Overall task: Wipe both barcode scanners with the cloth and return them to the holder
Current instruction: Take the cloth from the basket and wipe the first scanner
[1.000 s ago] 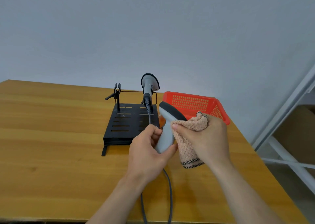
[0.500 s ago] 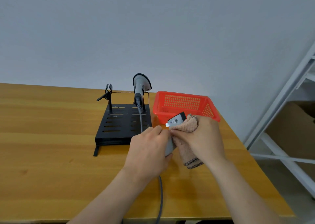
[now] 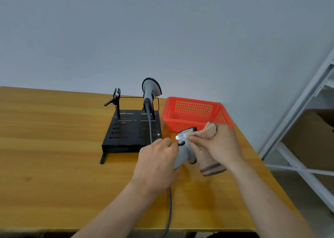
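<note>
My left hand (image 3: 156,162) grips the handle of a grey barcode scanner (image 3: 184,147), held above the table with its labelled underside and black trigger turned up. My right hand (image 3: 216,143) presses a bunched pink cloth (image 3: 206,151) against the scanner's head and right side. A second grey scanner (image 3: 150,91) stands upright in the right clip of the black holder (image 3: 130,131). The holder's left clip (image 3: 116,97) holds nothing. Grey cables run from both scanners toward the table's front edge.
A red plastic basket (image 3: 195,113) sits right of the holder, just behind my right hand. The wooden table (image 3: 54,156) ends close on the right. A white metal shelf frame (image 3: 296,147) and a cardboard box stand beyond that edge.
The held scanner has been turned over from its dark top facing up to its labelled underside facing up. The cloth has shifted along its head, and both hands sit a little lower.
</note>
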